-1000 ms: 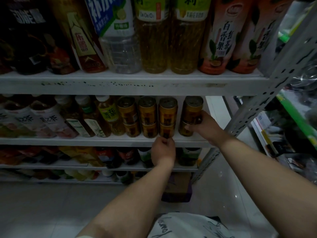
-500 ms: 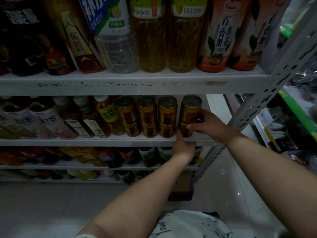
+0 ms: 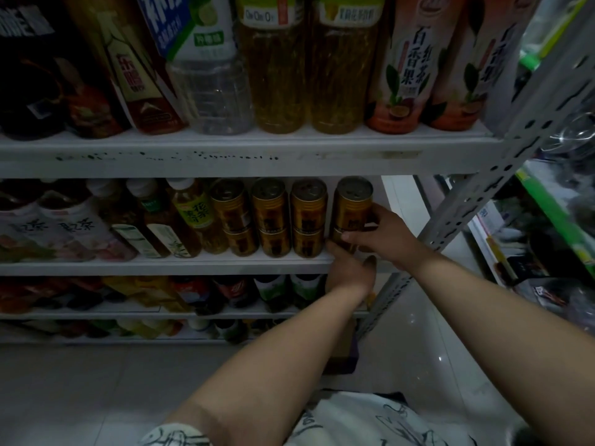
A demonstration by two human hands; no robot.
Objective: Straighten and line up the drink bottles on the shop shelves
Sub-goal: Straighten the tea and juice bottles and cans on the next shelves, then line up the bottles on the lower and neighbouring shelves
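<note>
Head view, dim light.

Task item: a two-high stack of gold cans at the 3 o'clock end of the middle shelf [image 3: 161, 267], just to 3 o'clock of the view's centre. The upper can [image 3: 352, 201] shows its lid. The lower can [image 3: 336, 235] is mostly covered by fingers.

Three matching can stacks [image 3: 273, 217] stand close together at 9 o'clock of it. A gap separates them from the held stack, which also looks slightly tilted, so it reads as the one out of line.

Right hand [image 3: 383, 235]: comes in from 3 o'clock, grip closed round the stack where the two cans meet. Judged reason: holding at the joint keeps the top can from sliding off while the pair is moved as one.

Left hand [image 3: 349, 268]: comes up from 6 o'clock with fingertips on the base of the lower can, at the shelf's front edge. Cannot tell whether this grip pinches the can or only presses on it. Likely it steers the foot of the stack.

Surroundings: tea bottles [image 3: 190, 214] fill the shelf toward 9 o'clock. Large bottles [image 3: 277, 75] stand on the shelf at 12 o'clock. A perforated post [image 3: 483, 194] rises at 3 o'clock.

Judgement: the step in hand is closing the gap, and the risk is the upper can toppling.
</note>
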